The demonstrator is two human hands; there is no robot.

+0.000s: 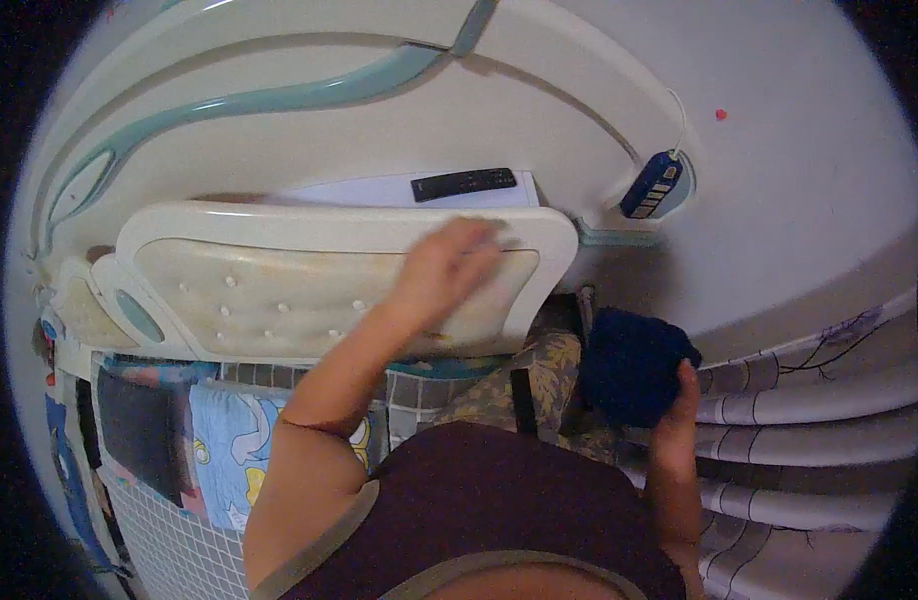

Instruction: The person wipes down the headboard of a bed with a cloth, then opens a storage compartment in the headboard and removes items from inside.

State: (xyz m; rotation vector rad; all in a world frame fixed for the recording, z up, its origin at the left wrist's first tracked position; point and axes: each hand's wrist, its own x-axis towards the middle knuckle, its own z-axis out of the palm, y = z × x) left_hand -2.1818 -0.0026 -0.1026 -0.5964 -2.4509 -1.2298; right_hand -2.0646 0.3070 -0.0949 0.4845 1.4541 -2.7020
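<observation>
My left hand [447, 272] reaches over the padded cream headboard panel [349, 226], just below a black remote control [465, 184]. Motion blurs its fingers, but thumb and fingers look apart, and I see nothing held. At my right side, my right hand [685, 392] grips a bunched dark blue cloth [634, 365]. The thumb shows at the cloth's right edge, while the other fingers are hidden behind it. The remote lies on a white sheet or surface [369, 192] behind the panel's top edge.
A blue power strip [651, 186] with a white cord rests on the headboard's right end. Grey-white curtains [809, 408] hang at the right. On the left, a light blue patterned cloth [224, 440] and a dark pillow-like item [139, 430] lie on the checked bedding [179, 545].
</observation>
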